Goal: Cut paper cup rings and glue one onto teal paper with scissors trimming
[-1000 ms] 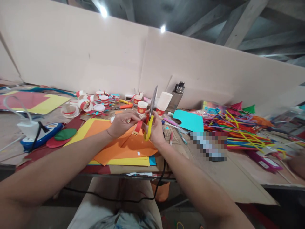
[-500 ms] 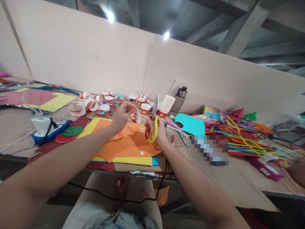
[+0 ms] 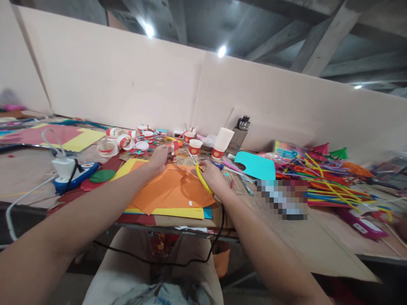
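My left hand (image 3: 161,158) is closed on a cut piece of red and white paper cup (image 3: 174,147), held above the table. Yellow-handled scissors (image 3: 204,178) are in my right hand (image 3: 212,173); their blades point away from me and to the left, near the cup piece. Whether the blades touch it I cannot tell. Beneath both hands lie orange paper sheets (image 3: 171,197) over yellow ones. Just beyond stand a red and white paper cup (image 3: 195,147) and a taller stack of cups (image 3: 221,143).
Cut cup rings (image 3: 126,142) lie at the back left. A power strip (image 3: 76,177) with a white plug sits left. Behind the cups stands a grey bottle (image 3: 239,134). To the right are turquoise paper (image 3: 258,165) and many colourful pipe cleaners (image 3: 321,180).
The scissors have tipped down from upright, their blades now toward the cup piece. My left hand has moved slightly lower and left, turning the piece.
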Action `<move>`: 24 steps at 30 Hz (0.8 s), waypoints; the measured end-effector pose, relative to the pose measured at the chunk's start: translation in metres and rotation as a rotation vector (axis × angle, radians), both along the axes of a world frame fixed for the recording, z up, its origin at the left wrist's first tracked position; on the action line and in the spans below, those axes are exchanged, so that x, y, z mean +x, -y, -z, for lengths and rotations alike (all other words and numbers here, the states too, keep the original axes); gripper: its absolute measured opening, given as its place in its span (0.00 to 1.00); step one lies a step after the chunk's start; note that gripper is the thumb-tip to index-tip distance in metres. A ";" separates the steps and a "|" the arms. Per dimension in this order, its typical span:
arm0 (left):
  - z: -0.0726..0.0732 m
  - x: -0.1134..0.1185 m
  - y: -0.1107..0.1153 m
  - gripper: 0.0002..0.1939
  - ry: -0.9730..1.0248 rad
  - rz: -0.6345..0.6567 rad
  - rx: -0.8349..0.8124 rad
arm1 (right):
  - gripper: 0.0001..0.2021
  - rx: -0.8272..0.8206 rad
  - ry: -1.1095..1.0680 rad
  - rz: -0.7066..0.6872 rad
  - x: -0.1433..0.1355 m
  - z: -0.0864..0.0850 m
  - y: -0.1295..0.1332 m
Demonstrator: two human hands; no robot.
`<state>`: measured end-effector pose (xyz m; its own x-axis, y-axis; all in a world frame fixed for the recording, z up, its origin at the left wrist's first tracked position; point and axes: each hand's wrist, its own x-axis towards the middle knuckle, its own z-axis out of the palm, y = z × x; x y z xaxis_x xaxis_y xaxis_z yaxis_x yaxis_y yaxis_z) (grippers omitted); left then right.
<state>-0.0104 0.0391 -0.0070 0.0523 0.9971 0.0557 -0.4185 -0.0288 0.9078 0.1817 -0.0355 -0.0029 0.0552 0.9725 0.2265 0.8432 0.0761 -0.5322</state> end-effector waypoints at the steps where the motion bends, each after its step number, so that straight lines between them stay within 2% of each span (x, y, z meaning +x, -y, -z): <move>1: 0.000 0.000 -0.001 0.06 -0.003 -0.011 -0.003 | 0.17 0.002 0.072 0.012 0.000 0.000 0.000; 8: -0.001 0.000 0.001 0.07 -0.038 -0.037 -0.017 | 0.15 -0.011 0.280 -0.007 -0.001 0.000 0.008; 14: -0.001 0.000 0.002 0.09 -0.045 0.016 0.001 | 0.17 -0.001 0.377 0.003 -0.001 0.003 0.009; 19: -0.001 -0.003 -0.002 0.15 -0.030 0.052 0.020 | 0.17 0.019 0.410 -0.006 -0.003 0.005 0.009; 24: -0.004 -0.010 -0.010 0.11 0.036 -0.043 0.036 | 0.14 0.085 0.338 0.011 0.001 -0.004 0.010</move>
